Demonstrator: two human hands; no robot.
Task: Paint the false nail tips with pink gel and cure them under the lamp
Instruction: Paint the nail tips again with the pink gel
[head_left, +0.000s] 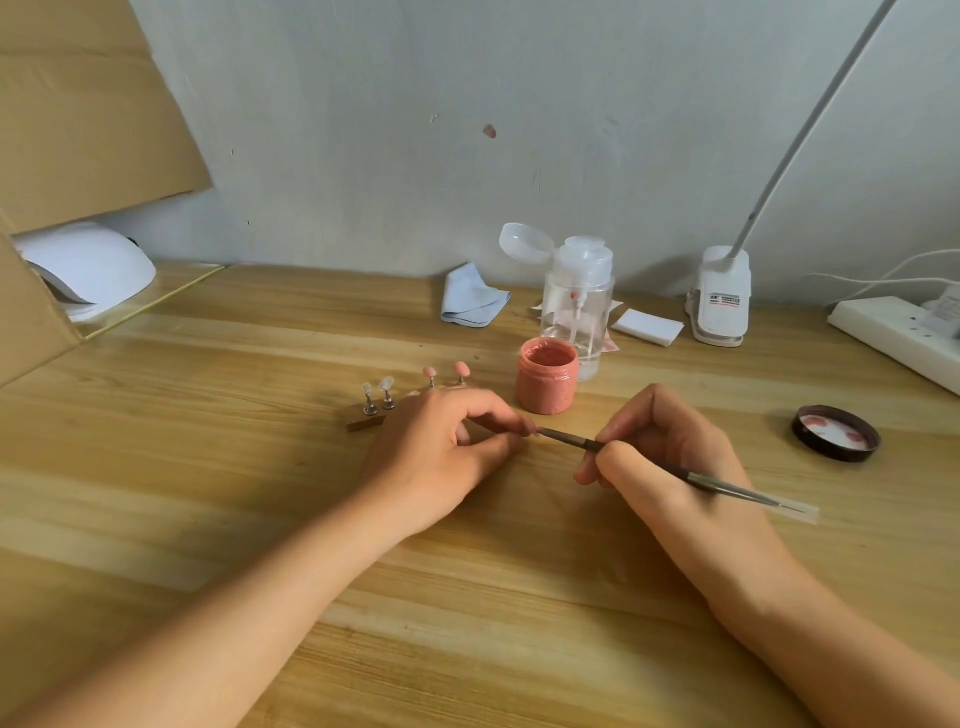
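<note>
Right hand (670, 457) grips one brush (567, 439); beyond stand four nail tips (429, 371), one jar (546, 384).

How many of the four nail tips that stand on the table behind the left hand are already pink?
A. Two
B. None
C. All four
A: the two pink nail tips stand on the right, next to the open pink gel jar, while the two clear nail tips on the left show no colour yet.
</note>
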